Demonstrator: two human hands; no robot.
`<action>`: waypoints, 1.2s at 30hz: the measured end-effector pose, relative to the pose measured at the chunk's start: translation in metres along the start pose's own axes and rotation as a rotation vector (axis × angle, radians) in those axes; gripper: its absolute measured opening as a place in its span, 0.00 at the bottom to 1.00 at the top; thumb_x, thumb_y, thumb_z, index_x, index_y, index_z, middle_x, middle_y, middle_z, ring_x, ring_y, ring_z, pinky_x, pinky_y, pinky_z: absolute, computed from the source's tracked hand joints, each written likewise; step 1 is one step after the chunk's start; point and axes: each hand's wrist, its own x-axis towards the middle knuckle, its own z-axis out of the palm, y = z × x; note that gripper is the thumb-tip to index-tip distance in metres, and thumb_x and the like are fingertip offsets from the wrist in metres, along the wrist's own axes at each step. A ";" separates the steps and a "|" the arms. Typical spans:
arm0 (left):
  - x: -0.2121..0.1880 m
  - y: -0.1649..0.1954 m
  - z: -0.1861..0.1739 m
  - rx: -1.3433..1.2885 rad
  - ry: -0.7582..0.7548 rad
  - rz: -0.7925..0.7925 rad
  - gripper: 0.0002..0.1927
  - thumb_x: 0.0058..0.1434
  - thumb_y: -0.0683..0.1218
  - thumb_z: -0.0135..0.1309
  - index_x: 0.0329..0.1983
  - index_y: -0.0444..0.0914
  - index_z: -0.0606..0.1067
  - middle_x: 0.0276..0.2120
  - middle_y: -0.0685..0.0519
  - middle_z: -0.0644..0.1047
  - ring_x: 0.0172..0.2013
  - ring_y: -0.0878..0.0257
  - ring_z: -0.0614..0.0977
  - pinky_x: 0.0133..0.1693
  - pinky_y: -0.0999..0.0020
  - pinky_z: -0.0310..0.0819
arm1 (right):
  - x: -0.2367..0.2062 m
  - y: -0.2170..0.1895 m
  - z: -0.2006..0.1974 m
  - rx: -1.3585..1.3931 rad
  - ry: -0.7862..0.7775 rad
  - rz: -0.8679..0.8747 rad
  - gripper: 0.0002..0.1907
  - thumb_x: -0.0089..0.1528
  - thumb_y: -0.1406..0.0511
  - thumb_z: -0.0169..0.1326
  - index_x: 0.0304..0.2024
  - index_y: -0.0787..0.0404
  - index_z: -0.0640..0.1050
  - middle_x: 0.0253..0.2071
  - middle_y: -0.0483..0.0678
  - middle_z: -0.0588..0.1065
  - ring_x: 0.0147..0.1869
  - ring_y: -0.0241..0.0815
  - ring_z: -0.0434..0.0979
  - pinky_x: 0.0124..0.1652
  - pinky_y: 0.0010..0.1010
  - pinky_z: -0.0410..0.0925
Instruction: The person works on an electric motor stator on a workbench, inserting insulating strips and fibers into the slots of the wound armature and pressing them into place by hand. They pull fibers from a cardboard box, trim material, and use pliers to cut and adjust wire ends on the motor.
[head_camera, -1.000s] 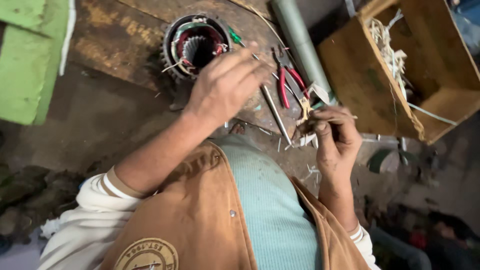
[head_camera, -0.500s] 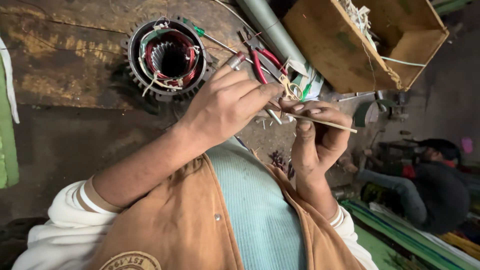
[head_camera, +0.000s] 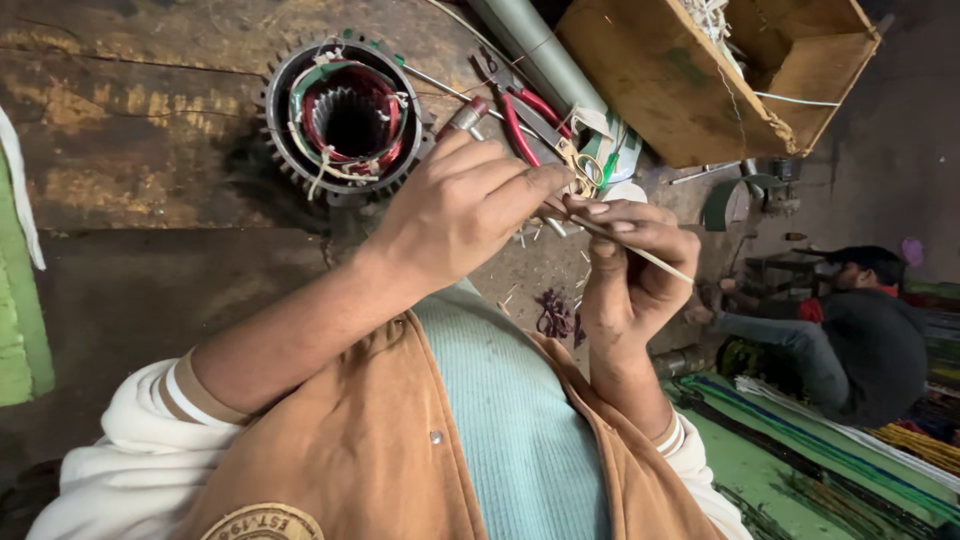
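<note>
Both hands meet over the wooden bench (head_camera: 130, 150). The left hand (head_camera: 460, 215) and right hand (head_camera: 630, 270) pinch the same thin pale sleeve (head_camera: 640, 252), fingertips nearly touching. Half a second ago the sleeve lay almost level; it now slants down to the right, and the hands sit lower relative to the motor stator (head_camera: 345, 115). The stator rests on the bench behind the left hand. Red-handled pliers (head_camera: 530, 110) lie just beyond the fingers, near a wooden box (head_camera: 690, 90).
</note>
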 end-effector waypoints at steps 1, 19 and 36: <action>0.000 0.000 -0.001 0.007 0.007 0.005 0.13 0.68 0.41 0.56 0.55 0.38 0.78 0.34 0.55 0.79 0.39 0.60 0.79 0.54 0.58 0.72 | 0.000 0.000 0.002 0.046 0.029 0.000 0.10 0.74 0.69 0.53 0.52 0.63 0.65 0.48 0.55 0.73 0.54 0.47 0.81 0.57 0.43 0.77; -0.015 -0.023 0.010 0.155 0.180 -0.102 0.28 0.67 0.43 0.62 0.68 0.37 0.66 0.57 0.47 0.75 0.61 0.51 0.76 0.66 0.53 0.68 | 0.027 -0.007 0.034 -0.557 -0.197 -0.108 0.10 0.64 0.78 0.63 0.44 0.66 0.76 0.49 0.53 0.78 0.55 0.46 0.80 0.54 0.32 0.72; -0.052 -0.048 -0.020 0.122 0.050 -0.378 0.20 0.67 0.38 0.56 0.62 0.34 0.72 0.57 0.45 0.73 0.57 0.47 0.74 0.59 0.56 0.73 | 0.060 0.070 0.085 -0.426 -0.402 0.119 0.15 0.64 0.71 0.64 0.52 0.66 0.78 0.42 0.49 0.77 0.42 0.39 0.76 0.44 0.27 0.70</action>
